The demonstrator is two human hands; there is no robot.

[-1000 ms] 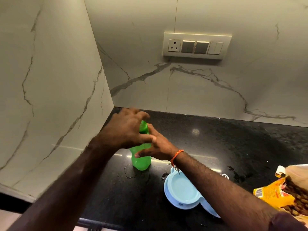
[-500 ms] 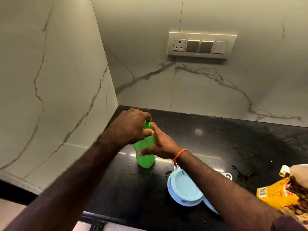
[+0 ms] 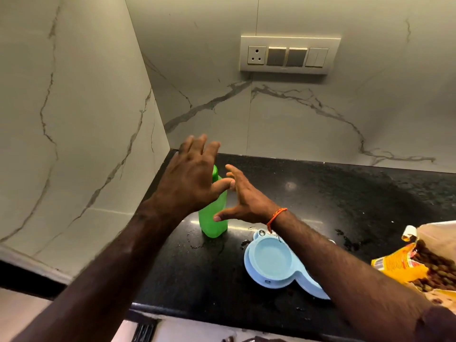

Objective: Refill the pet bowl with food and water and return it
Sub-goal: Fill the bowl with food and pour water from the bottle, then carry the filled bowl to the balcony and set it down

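Head view
Left hand (image 3: 191,181): fingers spread and straight, held in front of the upper part of the green bottle; it grips nothing, and whether the palm touches the bottle cannot be told.
Right hand (image 3: 243,201): fingers spread, thumb pointing towards the bottle's side, holding nothing; an orange thread band (image 3: 276,217) circles its wrist.
Green bottle (image 3: 213,222): upright on the black countertop (image 3: 333,201) near the corner of the marble walls, cap on, between the two hands and partly hidden by the left one.
Pet bowl (image 3: 269,261): light blue double bowl lying on the countertop just to the right of the bottle and nearer the front edge; the left compartment shows a pale blue inside, the right compartment is mostly covered by the right forearm.
Pet food bag (image 3: 404,265): yellow, open, at the right edge of the frame, brown kibble (image 3: 434,267) showing inside.
Countertop marks: dark wet patches around the bottle's base and beside the bowl.
Switch panel (image 3: 290,55): on the back wall above, with one socket and several switches.
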